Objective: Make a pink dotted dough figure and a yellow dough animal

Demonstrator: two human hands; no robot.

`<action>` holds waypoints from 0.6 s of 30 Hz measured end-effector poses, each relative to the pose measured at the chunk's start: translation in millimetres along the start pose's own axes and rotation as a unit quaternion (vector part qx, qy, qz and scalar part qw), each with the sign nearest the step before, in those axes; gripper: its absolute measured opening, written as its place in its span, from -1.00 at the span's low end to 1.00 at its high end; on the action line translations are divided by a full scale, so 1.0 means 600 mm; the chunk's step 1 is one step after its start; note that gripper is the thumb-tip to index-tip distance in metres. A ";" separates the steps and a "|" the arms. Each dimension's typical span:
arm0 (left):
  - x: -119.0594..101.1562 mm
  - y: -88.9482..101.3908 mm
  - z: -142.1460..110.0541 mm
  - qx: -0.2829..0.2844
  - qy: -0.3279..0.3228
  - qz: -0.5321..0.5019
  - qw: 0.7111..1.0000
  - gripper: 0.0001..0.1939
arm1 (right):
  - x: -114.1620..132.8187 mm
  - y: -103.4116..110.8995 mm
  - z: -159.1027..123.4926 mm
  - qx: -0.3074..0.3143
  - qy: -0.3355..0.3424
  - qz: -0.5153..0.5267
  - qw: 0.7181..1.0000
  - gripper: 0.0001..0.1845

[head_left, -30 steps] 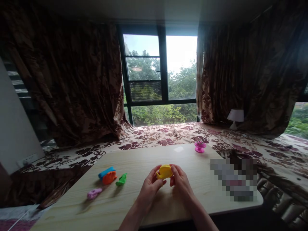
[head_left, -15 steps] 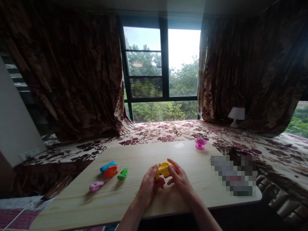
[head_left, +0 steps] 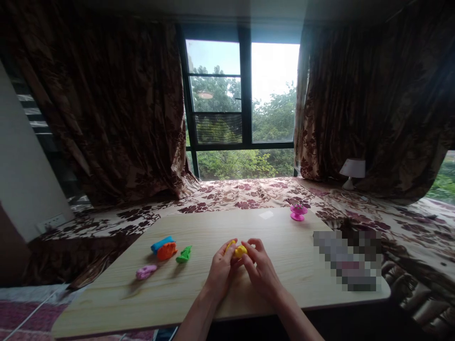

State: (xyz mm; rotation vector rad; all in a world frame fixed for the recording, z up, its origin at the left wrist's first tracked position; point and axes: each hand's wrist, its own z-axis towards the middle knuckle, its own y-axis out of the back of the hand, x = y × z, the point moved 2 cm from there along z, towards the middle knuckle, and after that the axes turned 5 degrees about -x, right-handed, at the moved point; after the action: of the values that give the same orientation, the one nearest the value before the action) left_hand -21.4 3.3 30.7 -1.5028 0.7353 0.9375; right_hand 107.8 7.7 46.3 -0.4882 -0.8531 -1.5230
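Bright yellow lump [head_left: 241, 251] being held over the surface [head_left: 117, 303]

Head view: the left grip [head_left: 219, 271] is grasping the yellow lump btwn thumb & fingers, approx. mid-surface. The lump is showing as 2 bits, one by the left thumb & one just to its R; whether they're joined, can't tell. The right grip [head_left: 263, 271] is curving in from the other side, fingers parted, tips touching or almost touching the lump; whether it's pinching too, can't tell. Both forearms are reaching in from the bottom edge.

L of the hands, on the surface, a green piece [head_left: 184, 255] is lying nearest the left grip. An orange piece [head_left: 167, 251] is sitting further L, overlapping a blue piece [head_left: 161, 243] just behind it; touching or not, hard to tell. A pink piece [head_left: 146, 272] is lying nr them, closer to the person. Nr the back R corner a magenta stand [head_left: 298, 213] w/ a wide top is standing upright, well apart from the other pieces. A pixelated patch [head_left: 350, 265] is hiding smth at the R end.

Beyond the surface, floral cloth [head_left: 245, 192] is stretching up to a window [head_left: 246, 94] w/ trees [head_left: 227, 163] showing outside. Patterned curtains [head_left: 142, 104] are hanging either side, & a white lamp [head_left: 353, 168] is standing back R
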 end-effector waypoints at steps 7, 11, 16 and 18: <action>-0.010 -0.008 -0.013 0.030 0.026 -0.030 0.999 -0.57 | -0.016 -0.004 -0.002 -0.040 0.029 -0.046 0.998 -0.71; -0.010 -0.009 -0.017 0.029 0.024 -0.032 0.999 -0.69 | -0.013 -0.004 0.000 -0.028 0.056 -0.084 0.995 -0.81; -0.001 -0.004 -0.006 0.013 0.024 -0.053 0.998 -0.75 | 0.002 -0.010 0.000 -0.031 0.071 -0.121 0.990 -0.77; 0.000 0.001 0.002 -0.013 0.016 -0.065 0.998 -0.77 | 0.005 -0.015 0.000 -0.019 0.078 -0.115 0.990 -0.72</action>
State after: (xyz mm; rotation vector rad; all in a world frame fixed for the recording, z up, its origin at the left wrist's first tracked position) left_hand -22.0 4.5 30.2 -1.5725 0.6419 0.8296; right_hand 98.7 5.4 46.8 -0.2995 -0.7789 -1.7664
